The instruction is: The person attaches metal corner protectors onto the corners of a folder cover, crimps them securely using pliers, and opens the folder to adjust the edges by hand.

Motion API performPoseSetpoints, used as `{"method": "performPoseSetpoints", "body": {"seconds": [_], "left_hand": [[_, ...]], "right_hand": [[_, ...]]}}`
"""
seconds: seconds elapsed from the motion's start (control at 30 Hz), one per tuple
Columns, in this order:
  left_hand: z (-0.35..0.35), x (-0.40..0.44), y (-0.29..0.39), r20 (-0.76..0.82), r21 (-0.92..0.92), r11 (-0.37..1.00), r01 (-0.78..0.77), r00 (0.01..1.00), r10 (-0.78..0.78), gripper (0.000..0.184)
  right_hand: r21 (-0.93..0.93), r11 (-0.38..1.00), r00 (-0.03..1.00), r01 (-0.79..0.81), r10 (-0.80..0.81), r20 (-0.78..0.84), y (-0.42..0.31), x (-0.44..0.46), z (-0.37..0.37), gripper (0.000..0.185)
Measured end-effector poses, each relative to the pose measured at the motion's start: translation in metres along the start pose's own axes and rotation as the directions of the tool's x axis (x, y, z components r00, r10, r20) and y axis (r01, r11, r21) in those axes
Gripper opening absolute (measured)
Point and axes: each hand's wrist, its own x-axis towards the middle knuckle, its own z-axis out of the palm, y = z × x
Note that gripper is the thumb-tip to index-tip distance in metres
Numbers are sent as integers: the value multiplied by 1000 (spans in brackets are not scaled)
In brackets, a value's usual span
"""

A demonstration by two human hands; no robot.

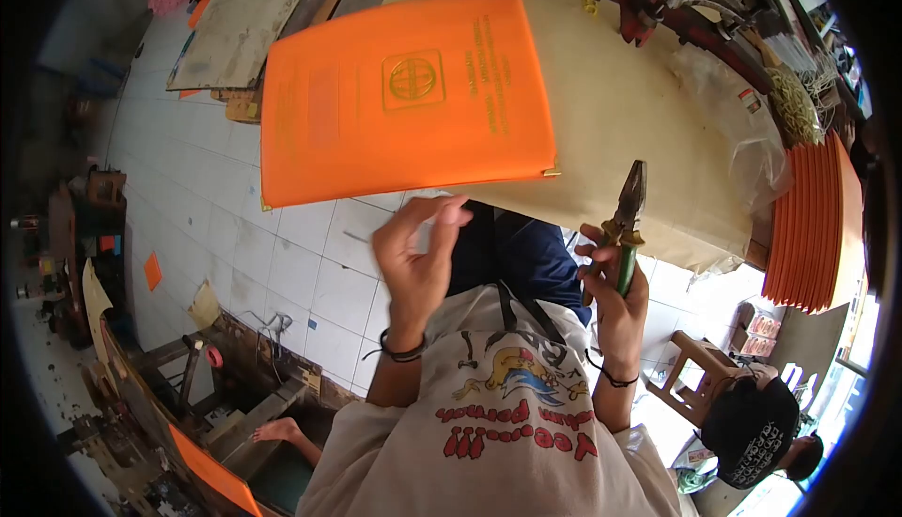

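An orange folder cover with gold print and a round gold emblem lies on the table, its near edge sticking out over the table's edge. Small brass-coloured metal corners sit on its near corners. Just below that near edge is my left hand, apart from the cover, thumb and forefinger brought together in a pinch. Anything between those fingertips is too small and blurred to make out. My right hand is wrapped round the green handles of a pair of pliers, jaws pointing away from me.
Brown paper covers the table. A red metal tool frame stands at the back, and a clear plastic bag lies at right beside a stack of orange covers. A person in a black cap is at lower right, near a wooden stool.
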Motion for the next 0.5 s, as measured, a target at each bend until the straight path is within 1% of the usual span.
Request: {"method": "performPoseSetpoints", "body": {"seconds": [0.03,0.07,0.1,0.17,0.37,0.47,0.5], "left_hand": [[18,-1,4,4,-234,962,140,990,-143,27],[24,-3,4,98,-336,900,277,961,-259,32],[28,-6,1,182,-426,829,363,932,-314,39],[33,-7,4,254,-524,718,458,889,-382,45],[32,-13,-2,263,-621,605,498,860,-437,47],[34,-12,1,246,-656,573,491,857,-453,47],[35,-13,2,223,-641,598,481,862,-455,47]], "right_hand": [[-16,1000,1000,-19,19,7,3,-5,-5,24],[-32,999,999,-35,35,17,5,-9,-9,24],[-45,998,998,-47,49,27,7,-11,-12,24],[-35,999,999,-35,36,30,11,-15,-16,24],[-23,999,999,-25,26,19,14,-15,-26,24],[-4,1000,1000,-29,29,5,15,-13,-31,26],[2,1000,1000,-26,26,-2,15,-12,-33,27]]}}
